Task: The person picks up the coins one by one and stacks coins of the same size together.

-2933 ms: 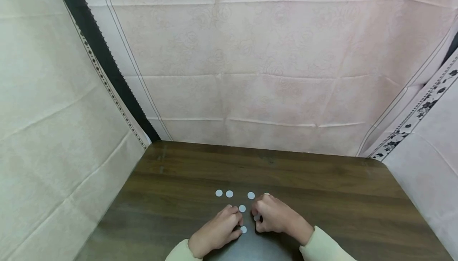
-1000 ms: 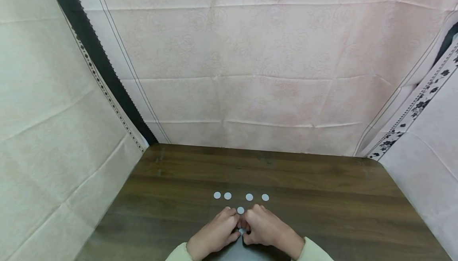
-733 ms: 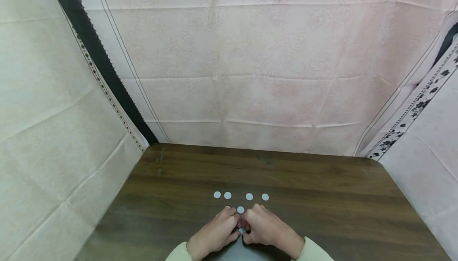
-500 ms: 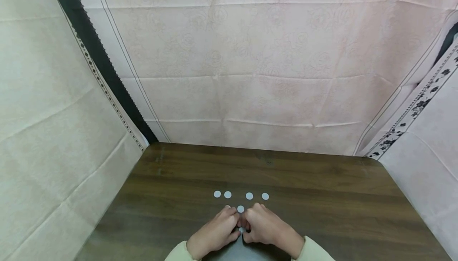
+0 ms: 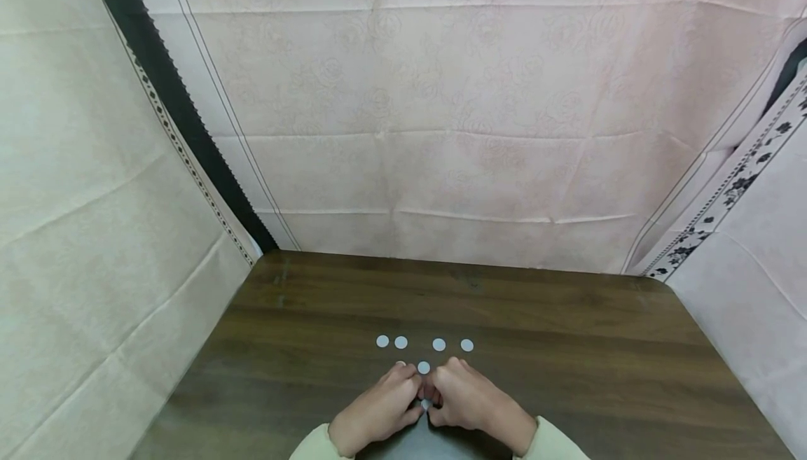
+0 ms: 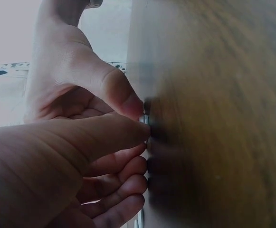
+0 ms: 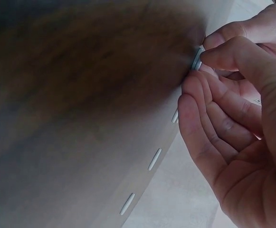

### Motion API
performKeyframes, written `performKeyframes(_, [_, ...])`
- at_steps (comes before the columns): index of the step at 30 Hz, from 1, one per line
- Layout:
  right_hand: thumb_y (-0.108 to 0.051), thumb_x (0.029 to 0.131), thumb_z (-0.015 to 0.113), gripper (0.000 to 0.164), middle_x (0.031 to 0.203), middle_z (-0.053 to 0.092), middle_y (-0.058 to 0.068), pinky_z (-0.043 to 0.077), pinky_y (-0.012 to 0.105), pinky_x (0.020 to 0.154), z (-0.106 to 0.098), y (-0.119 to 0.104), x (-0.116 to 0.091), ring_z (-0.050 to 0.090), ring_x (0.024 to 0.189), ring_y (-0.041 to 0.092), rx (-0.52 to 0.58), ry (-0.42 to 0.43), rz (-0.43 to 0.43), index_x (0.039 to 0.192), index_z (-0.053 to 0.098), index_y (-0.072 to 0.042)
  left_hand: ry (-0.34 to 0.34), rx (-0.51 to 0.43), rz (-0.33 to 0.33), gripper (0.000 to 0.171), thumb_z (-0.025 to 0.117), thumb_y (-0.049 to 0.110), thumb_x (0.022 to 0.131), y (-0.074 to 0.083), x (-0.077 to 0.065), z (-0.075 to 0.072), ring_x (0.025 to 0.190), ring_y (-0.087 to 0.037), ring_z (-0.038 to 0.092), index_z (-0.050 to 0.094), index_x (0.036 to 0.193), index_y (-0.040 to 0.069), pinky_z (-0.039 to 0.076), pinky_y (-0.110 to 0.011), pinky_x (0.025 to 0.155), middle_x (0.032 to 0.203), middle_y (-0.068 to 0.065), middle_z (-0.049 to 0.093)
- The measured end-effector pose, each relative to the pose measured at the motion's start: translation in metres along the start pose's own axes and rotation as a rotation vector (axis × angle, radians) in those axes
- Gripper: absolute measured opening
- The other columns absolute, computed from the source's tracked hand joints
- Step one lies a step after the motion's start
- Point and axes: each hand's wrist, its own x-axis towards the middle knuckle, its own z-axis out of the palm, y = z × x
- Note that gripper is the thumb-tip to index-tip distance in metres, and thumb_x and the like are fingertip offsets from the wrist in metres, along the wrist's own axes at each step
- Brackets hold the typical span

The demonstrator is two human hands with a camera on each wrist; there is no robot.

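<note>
My left hand [image 5: 386,404] and right hand [image 5: 468,395] meet low in the middle of the head view, fingers curled and thumbs close together. Between them sits a small, pale, thin round disc [image 5: 425,404], largely covered by the fingers. In the right wrist view this disc [image 7: 197,59] stands on edge against the wooden top and looks like two layers face to face. Thumb and fingers of both hands pinch around it; the left wrist view shows only its thin rim [image 6: 144,118]. Just beyond the knuckles lies another disc [image 5: 424,367].
Several matching discs lie in a row farther off, among them a left one [image 5: 382,341] and a right one [image 5: 466,345]. One more disc [image 5: 401,363] peeks out behind the left knuckles. The brown wooden table [image 5: 567,348] is enclosed by pale cloth walls [image 5: 454,110].
Since the oldest frame, my right hand has moved left with a disc to the one at my left hand, uncovering the far-right disc. Over the last second both hands stay put.
</note>
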Motion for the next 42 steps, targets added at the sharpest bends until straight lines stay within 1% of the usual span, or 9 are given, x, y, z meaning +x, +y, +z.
performKeyframes(5, [-0.006, 0.074, 0.083, 0.014, 0.067, 0.068, -0.014, 0.042, 0.005, 0.057, 0.0, 0.0, 0.0, 0.051, 0.062, -0.016, 0.003, -0.007, 0.006, 0.079, 0.075, -0.018, 0.092, 0.006, 0.077, 0.02, 0.082, 0.024, 0.087, -0.02, -0.005, 0.033, 0.086, -0.009, 0.048, 0.063, 0.088, 0.017, 0.045, -0.024, 0.072, 0.092, 0.008, 0.052])
performKeyframes(10, [-0.007, 0.074, 0.085, 0.015, 0.068, 0.069, -0.014, 0.043, 0.005, 0.058, 0.0, -0.001, 0.0, 0.054, 0.064, -0.014, 0.001, -0.011, 0.014, 0.082, 0.077, -0.018, 0.042, -0.014, 0.05, 0.022, 0.084, 0.024, 0.084, -0.014, -0.002, 0.021, 0.084, -0.008, 0.048, 0.063, 0.087, 0.018, 0.045, -0.023, 0.069, 0.09, 0.009, 0.053])
performKeyframes(17, [-0.007, 0.075, 0.086, 0.016, 0.07, 0.07, -0.014, 0.043, 0.004, 0.06, 0.0, -0.002, 0.0, 0.055, 0.065, -0.013, -0.014, -0.01, 0.01, 0.085, 0.078, -0.018, 0.032, -0.057, 0.038, 0.018, 0.08, 0.024, 0.087, -0.027, -0.006, 0.048, 0.086, -0.007, 0.046, 0.063, 0.089, 0.019, 0.044, -0.022, 0.072, 0.093, 0.01, 0.052])
performKeyframes(19, [-0.007, 0.074, 0.085, 0.017, 0.07, 0.07, -0.013, 0.043, 0.004, 0.059, 0.0, -0.002, 0.0, 0.056, 0.065, -0.013, -0.015, -0.008, 0.007, 0.084, 0.078, -0.018, 0.023, -0.055, 0.033, 0.019, 0.081, 0.023, 0.087, -0.024, -0.006, 0.042, 0.086, -0.008, 0.047, 0.063, 0.089, 0.018, 0.045, -0.022, 0.071, 0.093, 0.009, 0.053])
performKeyframes(25, [-0.005, 0.074, 0.085, 0.017, 0.07, 0.07, -0.013, 0.043, 0.005, 0.059, -0.001, -0.003, 0.0, 0.056, 0.065, -0.012, -0.01, -0.002, 0.0, 0.084, 0.078, -0.017, -0.059, -0.043, -0.031, 0.02, 0.084, 0.023, 0.085, 0.004, 0.002, -0.01, 0.086, -0.008, 0.048, 0.065, 0.088, 0.016, 0.046, -0.018, 0.075, 0.09, 0.009, 0.053])
performKeyframes(29, [-0.006, 0.075, 0.084, 0.016, 0.069, 0.069, -0.013, 0.043, 0.005, 0.058, -0.001, -0.003, -0.001, 0.054, 0.064, -0.014, -0.003, -0.006, 0.018, 0.084, 0.078, -0.017, -0.087, -0.037, -0.056, 0.02, 0.084, 0.023, 0.086, 0.009, 0.004, -0.017, 0.086, -0.007, 0.048, 0.065, 0.088, 0.016, 0.046, -0.017, 0.077, 0.09, 0.01, 0.053])
performKeyframes(32, [-0.007, 0.075, 0.084, 0.015, 0.067, 0.068, -0.014, 0.042, 0.006, 0.057, -0.002, -0.003, -0.001, 0.051, 0.062, -0.015, 0.005, -0.011, 0.036, 0.084, 0.078, -0.018, -0.044, -0.038, -0.028, 0.02, 0.084, 0.021, 0.084, 0.002, 0.002, -0.005, 0.086, -0.008, 0.048, 0.065, 0.087, 0.016, 0.047, -0.021, 0.074, 0.09, 0.01, 0.053])
performKeyframes(37, [-0.007, 0.075, 0.084, 0.014, 0.066, 0.067, -0.013, 0.042, 0.007, 0.055, -0.003, -0.003, 0.0, 0.049, 0.06, -0.014, 0.021, -0.02, 0.053, 0.083, 0.078, -0.016, 0.014, -0.06, 0.007, 0.021, 0.083, 0.024, 0.085, -0.021, -0.004, 0.038, 0.087, -0.007, 0.047, 0.063, 0.088, 0.019, 0.046, -0.026, 0.07, 0.092, 0.011, 0.053])
performKeyframes(42, [-0.007, 0.075, 0.085, 0.013, 0.066, 0.067, -0.012, 0.043, 0.008, 0.054, -0.005, -0.003, 0.002, 0.05, 0.058, -0.013, 0.051, -0.048, 0.071, 0.081, 0.078, -0.015, 0.01, -0.032, 0.028, 0.021, 0.083, 0.027, 0.086, -0.027, -0.007, 0.047, 0.09, -0.011, 0.049, 0.064, 0.09, 0.018, 0.047, -0.025, 0.077, 0.095, 0.008, 0.055])
